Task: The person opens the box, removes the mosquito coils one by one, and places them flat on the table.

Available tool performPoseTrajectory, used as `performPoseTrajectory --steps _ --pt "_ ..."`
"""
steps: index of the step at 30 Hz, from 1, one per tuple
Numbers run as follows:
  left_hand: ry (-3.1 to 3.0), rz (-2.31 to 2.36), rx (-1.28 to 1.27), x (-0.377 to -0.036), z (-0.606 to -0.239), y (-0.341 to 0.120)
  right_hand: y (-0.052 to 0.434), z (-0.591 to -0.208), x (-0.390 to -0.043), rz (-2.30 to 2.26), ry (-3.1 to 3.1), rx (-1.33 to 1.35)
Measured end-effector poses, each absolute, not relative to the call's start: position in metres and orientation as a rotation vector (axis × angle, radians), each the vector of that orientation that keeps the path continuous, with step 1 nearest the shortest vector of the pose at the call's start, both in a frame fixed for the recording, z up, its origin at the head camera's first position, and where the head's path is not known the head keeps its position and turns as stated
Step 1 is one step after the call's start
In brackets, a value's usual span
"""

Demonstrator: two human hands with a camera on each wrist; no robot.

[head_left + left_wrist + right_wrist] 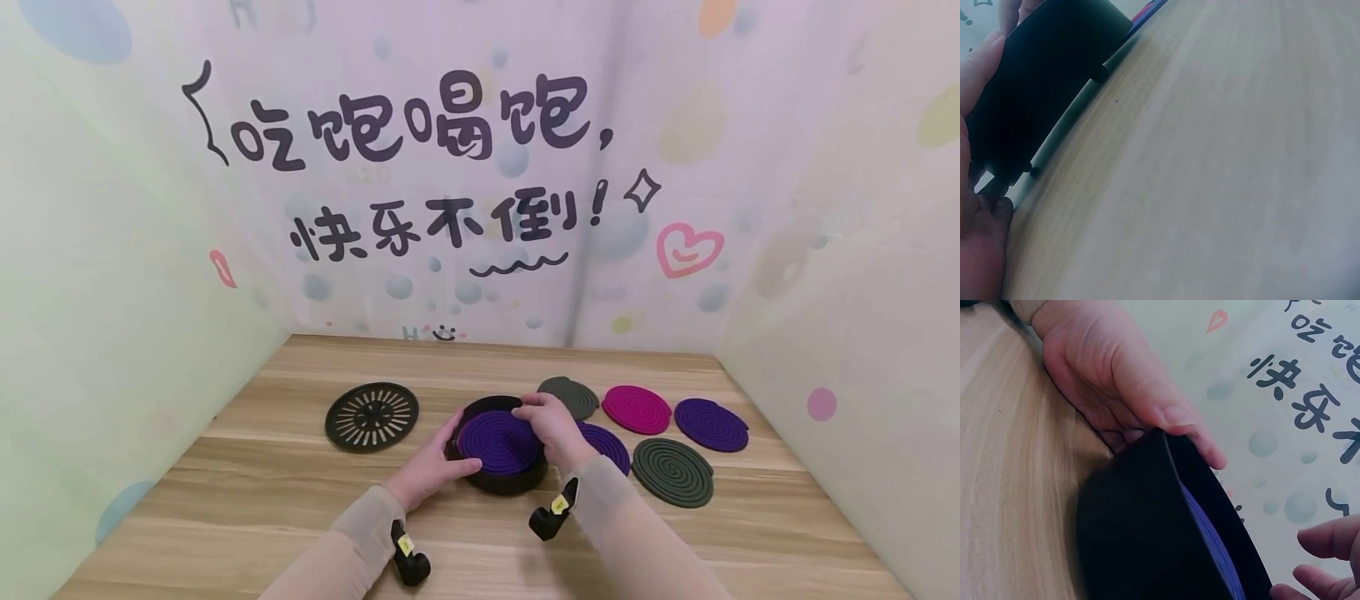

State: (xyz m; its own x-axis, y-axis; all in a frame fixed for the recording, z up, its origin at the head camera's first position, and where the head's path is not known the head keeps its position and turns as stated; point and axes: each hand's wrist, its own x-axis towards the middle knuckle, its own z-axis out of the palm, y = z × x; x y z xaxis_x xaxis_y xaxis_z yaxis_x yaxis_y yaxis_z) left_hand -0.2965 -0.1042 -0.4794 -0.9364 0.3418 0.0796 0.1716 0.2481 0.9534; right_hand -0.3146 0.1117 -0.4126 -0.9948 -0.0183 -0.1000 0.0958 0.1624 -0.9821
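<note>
Head view has both hands at the black tray (501, 479), sitting lower middle of the frame on the wooden surface (262, 500). Left hand (431, 468) cups the tray's left wall, fingers curled round it, thumb up on the rim. Right hand (551, 427) comes in from the right, palm down, fingertips pinching the purple coil (495, 442) lying in the tray. Vented lid (372, 416) sits left of it, more coils (672, 471) off to the right.
</note>
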Motion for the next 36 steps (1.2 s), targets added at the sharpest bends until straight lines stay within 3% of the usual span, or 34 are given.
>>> performPoseTrajectory --steps 36 --pt "2.295 1.824 0.507 -0.2949 -0.4798 -0.1035 0.108 -0.4163 -0.3118 -2.12 2.309 0.123"
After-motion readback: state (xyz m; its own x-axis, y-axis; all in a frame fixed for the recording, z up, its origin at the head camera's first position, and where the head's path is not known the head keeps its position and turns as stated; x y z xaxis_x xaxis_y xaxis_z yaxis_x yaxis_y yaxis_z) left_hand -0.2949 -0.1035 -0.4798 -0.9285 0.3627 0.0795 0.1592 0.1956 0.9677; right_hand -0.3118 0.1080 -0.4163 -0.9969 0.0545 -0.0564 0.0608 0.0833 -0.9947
